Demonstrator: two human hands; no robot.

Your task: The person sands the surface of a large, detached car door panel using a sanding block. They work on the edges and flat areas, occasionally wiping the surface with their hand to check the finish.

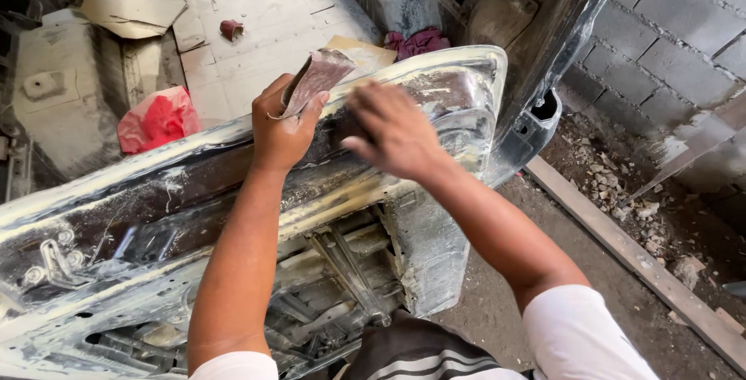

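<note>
- Far left: red plastic bag (158, 120) crumpled on the dusty floor, flat cardboard sheets (256, 30) spread beyond it, well apart from the hands.
- Running from bottom left up toward the middle: big car body panel (140, 193), scuffed metal with patches of pale filler, hinge hardware near the left end, open frame underneath.
- Left hand (281, 127) parked on the panel's top edge, fingers curled and pinching a folded sheet of sandpaper (315, 75); loose end sticking up above the knuckles.
- Sandpaper looks thin and floppy, light as anything, gritty enough not to slip; probably best held folded and pinched near the fold, as here.
- Right hand (395, 133) just beside the left, palm down on the panel face; motion-blurred, fingers seemingly pressed together and flat against the surface, can't tell for sure, nothing visibly held.
- Panel itself judged heavy and stiff, thin edges likely sharp, dusty filler a bit slick; safest grip along the rolled top rim.
- Above the hands: dark red rag (420, 41) on the floor.
- Right: grey block wall (676, 46), rubble and a wooden plank (637, 259) on the dirt.
</note>
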